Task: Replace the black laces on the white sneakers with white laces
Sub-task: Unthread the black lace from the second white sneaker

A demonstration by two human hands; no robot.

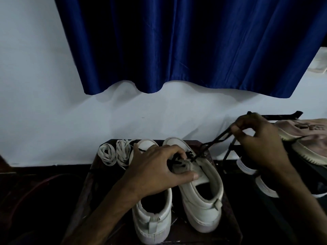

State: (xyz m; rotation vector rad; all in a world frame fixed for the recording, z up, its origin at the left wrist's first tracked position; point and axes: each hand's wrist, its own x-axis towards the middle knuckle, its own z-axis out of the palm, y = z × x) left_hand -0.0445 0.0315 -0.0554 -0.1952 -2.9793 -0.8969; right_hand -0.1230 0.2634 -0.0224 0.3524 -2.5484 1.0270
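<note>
Up top, a blue curtain (177,41) fills most of the bg, hanging in folds over a pale wall (44,103), hem ending well above the desk. Below it a small dark desk (88,191) carries the task items. At the R edge stands a black shoe rack (230,149) w/ a pinkish knit sneaker (309,138) on top and black shoes w/ white soles (247,167) lower down.

Two white sneakers sit side by side on the desk, heels toward the camera, toes toward the wall: left sneaker (152,218) and right sneaker (203,200), just beside ea. other.

Left hand (155,170) reaches across the left sneaker onto the right one, thumb pressed on its tongue and fingers curled over the laced front, gripping that part. Right hand (260,142) is raised near the rack, thumb and fingers pinching the black lace.

White laces (115,154) lie in two loose coiled bundles at the desk's far L corner, touching the left sneaker's toe.

Black lace (214,140) runs taut from the right sneaker's eyelets up and R to the right hand; the rest is tangled under the left fingers, so the exact threading can't be told.
</note>
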